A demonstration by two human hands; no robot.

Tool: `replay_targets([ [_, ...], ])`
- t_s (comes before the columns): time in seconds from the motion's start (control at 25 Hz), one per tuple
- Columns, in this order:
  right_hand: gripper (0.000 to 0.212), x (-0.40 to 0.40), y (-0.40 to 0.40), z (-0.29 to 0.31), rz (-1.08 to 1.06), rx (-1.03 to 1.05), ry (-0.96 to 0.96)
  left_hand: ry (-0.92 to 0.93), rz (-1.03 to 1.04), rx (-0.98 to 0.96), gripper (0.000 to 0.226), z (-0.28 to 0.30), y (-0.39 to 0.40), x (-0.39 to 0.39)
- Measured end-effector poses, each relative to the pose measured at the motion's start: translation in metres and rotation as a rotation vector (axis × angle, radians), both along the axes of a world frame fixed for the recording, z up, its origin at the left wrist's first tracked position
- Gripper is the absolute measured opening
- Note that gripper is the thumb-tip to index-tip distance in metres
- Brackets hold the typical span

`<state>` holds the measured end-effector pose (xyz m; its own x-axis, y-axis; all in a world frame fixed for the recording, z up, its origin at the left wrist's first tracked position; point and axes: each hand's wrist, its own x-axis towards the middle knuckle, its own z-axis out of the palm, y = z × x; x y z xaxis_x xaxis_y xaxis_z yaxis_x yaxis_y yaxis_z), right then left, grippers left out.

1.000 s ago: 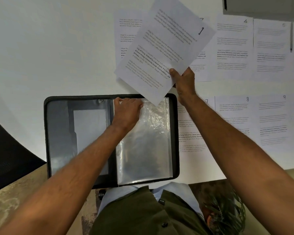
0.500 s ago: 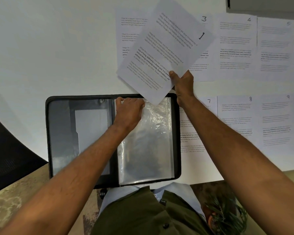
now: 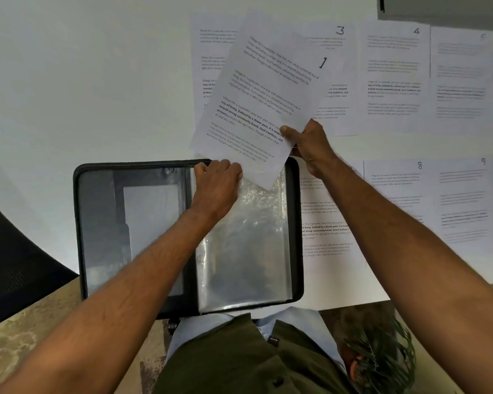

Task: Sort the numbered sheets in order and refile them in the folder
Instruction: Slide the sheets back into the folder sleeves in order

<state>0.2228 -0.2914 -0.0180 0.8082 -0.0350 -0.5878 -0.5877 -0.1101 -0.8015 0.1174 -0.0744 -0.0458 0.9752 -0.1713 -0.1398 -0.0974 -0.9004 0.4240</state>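
Note:
An open black folder [image 3: 79, 223] lies at the table's near edge, its clear plastic sleeve [image 3: 248, 245] on the right half. My left hand [image 3: 217, 189] pinches the sleeve's top edge near the spine. My right hand [image 3: 310, 143] grips sheet 1 [image 3: 256, 100] by its lower right edge and holds it tilted above the sleeve's top, its lower corner over the sleeve's mouth. Sheets 3 [image 3: 336, 81], 4 [image 3: 393, 78], 8 [image 3: 396, 200] and 9 [image 3: 464, 203] lie flat on the white table; another sheet [image 3: 208, 61] is partly hidden behind sheet 1.
A sheet [image 3: 328, 231] lies right of the folder under my right forearm, its number hidden. A grey object [image 3: 439, 8] sits at the far right corner. A dark chair [image 3: 15, 265] stands at the left. Bare white tabletop [image 3: 83, 81] stretches to the far left.
Sheet 1 has come down and toward me slightly, its lower corner now reaching the sleeve's top edge. My left hand stays on the sleeve.

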Motion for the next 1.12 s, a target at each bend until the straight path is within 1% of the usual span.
replay_targets([
  [0.36, 0.045, 0.014, -0.002, -0.003, 0.247, -0.044, 0.035, 0.035, -0.035, -0.028, 0.017, 0.002, 0.004, 0.008],
  [0.56, 0.046, 0.02, -0.002, -0.003, 0.313, -0.075, 0.044, 0.125, -0.014, -0.046, 0.016, -0.002, 0.018, 0.014],
  [0.68, 0.041, 0.023, -0.002, -0.004, 0.337, -0.073, 0.032, 0.161, -0.024, -0.004, 0.016, -0.002, 0.039, 0.017],
  [0.88, 0.046, 0.025, 0.0, -0.004, 0.377, -0.077, 0.028, 0.198, -0.051, 0.124, 0.021, 0.0, 0.069, 0.023],
  [0.96, 0.047, 0.025, 0.001, -0.005, 0.416, -0.068, 0.038, 0.206, -0.054, 0.145, 0.023, 0.0, 0.077, 0.025],
  [1.04, 0.045, 0.026, 0.004, -0.005, 0.456, -0.071, 0.056, 0.215, 0.011, 0.083, 0.022, -0.002, 0.08, 0.027],
  [1.12, 0.042, 0.027, 0.006, -0.006, 0.496, -0.089, 0.076, 0.208, 0.158, -0.085, 0.021, -0.006, 0.08, 0.031],
])
